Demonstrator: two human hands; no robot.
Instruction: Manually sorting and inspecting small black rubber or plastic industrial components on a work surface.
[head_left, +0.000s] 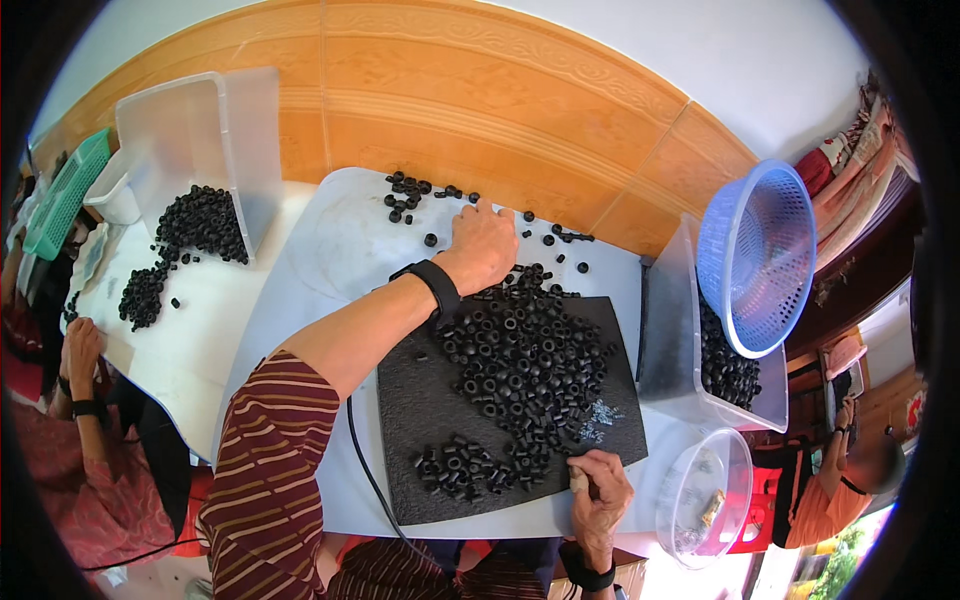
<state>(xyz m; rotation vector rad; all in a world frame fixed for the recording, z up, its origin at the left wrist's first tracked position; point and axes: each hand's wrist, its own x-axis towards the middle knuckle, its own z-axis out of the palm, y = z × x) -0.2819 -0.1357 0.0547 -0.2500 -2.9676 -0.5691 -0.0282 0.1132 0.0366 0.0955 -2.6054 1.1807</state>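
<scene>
"Where were the black pieces [525, 350]?"
"Heaped on the mat [420, 390], others near the left hand [487, 243]"
"Its fingers [488, 212]?"
"Curled, as on the right hand [602, 490] at the mat's edge; I couldn't tell if either gripped anything"

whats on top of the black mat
On the black mat: a heap of small black parts, many with holes, and tiny pale-blue bits near its right side. The mat surface under the heap is covered.
</scene>
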